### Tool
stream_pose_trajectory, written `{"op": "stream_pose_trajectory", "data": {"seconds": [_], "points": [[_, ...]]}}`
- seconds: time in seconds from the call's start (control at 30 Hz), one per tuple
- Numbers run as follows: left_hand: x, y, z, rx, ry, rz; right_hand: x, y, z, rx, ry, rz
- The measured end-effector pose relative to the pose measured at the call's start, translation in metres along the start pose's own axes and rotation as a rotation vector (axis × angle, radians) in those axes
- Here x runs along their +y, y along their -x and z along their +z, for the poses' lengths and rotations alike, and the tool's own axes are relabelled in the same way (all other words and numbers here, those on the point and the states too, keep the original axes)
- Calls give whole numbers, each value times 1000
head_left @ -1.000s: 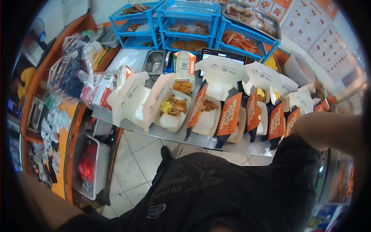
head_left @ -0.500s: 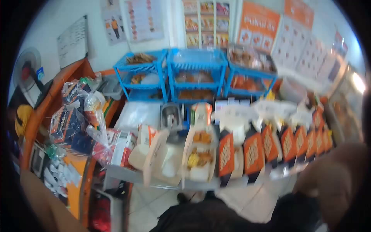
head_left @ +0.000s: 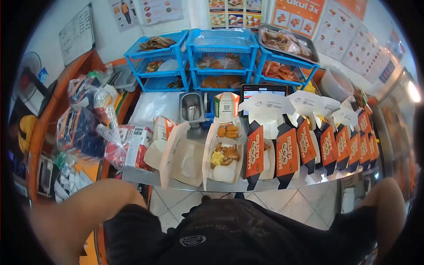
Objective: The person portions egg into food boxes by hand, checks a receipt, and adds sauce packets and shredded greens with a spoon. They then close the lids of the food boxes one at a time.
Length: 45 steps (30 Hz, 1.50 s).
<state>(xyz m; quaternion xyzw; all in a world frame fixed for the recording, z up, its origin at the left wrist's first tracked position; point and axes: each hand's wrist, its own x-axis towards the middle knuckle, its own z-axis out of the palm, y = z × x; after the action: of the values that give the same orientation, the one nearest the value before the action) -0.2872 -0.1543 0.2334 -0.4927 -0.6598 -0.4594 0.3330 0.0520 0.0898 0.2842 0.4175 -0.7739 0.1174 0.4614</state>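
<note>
Neither of my hands shows; only my bare arms (head_left: pixel 95 198) and dark sleeves are in the lower corners, fading into the dark rim. In front of my body, an open meal box (head_left: pixel 242 170) holds rice, yellow shredded food and brown fried pieces, with more fried pieces in its far compartment. To its left stands another open box (head_left: pixel 187 161) with white rice in it. Several orange and black printed boxes (head_left: pixel 287 152) stand in a row to the right, their white lids (head_left: pixel 268 106) raised. A smaller printed carton (head_left: pixel 226 107) sits behind the filled box.
Blue racks (head_left: pixel 223 46) with food trays line the back. A metal pan (head_left: pixel 192 107) and a tablet (head_left: pixel 265 88) stand before them. Plastic-wrapped packs (head_left: pixel 77 132) crowd the left shelf. At the far right is a lit glass cabinet (head_left: pixel 399 128). The steel counter (head_left: pixel 309 177) ends near my body.
The view has steadied and tilted downward, so the counter sits higher and more of my shirt shows. My left arm has come further into view; my right arm has shifted toward the right edge.
</note>
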Motion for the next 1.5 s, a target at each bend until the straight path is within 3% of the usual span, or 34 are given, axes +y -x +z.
{"op": "stream_pose_trajectory", "data": {"seconds": [0.13, 0.17, 0.27, 0.37, 0.43, 0.47, 0.5, 0.53, 0.6, 0.7, 0.77, 0.83, 0.87, 0.93, 1.17, 1.33, 1.5], "points": [[-33, 70, 159, -360, 622, -504, 2, 9, -9, 38, 27, -41], [-43, 99, 195, -379, 691, -659, 2, 12, -10, 50, 39, -57], [-31, 131, 246, -339, 1043, -803, 1, 19, -13, 104, 80, -117], [-2, 118, 248, -316, 1074, -640, 7, 30, -16, 215, 169, -143], [4, 108, 247, -325, 1080, -537, 23, 61, -11, 402, 284, -72], [6, 108, 247, -334, 1075, -449, 34, 85, 1, 531, 359, 91], [6, 108, 248, -348, 1144, -454, 48, 123, 28, 785, 487, 522], [9, 109, 247, -338, 1138, -459, 64, 154, 58, 913, 491, 1140], [16, 106, 245, -323, 1101, -466, 85, 166, 122, 196, -29, 1361], [21, 109, 246, -276, 1114, -485, 92, 189, 183, -15, -324, 1267], [22, 113, 247, -235, 1123, -512, 88, 193, 199, 27, -594, 1556], [16, 118, 248, -258, 948, -343, 88, 193, 208, 134, -631, 1488], [20, 119, 248, -262, 945, -348, 88, 194, 210, 244, -659, 1421], [30, 121, 247, -196, 996, -512, 87, 198, 208, 256, -725, 1450], [27, 131, 251, -157, 874, -500, 86, 198, 201, 223, -740, 1482], [35, 130, 249, -155, 1101, -621, 87, 196, 196, 241, -744, 1472], [38, 131, 248, -189, 1087, -617, 84, 194, 197, 317, -768, 1469]]}}
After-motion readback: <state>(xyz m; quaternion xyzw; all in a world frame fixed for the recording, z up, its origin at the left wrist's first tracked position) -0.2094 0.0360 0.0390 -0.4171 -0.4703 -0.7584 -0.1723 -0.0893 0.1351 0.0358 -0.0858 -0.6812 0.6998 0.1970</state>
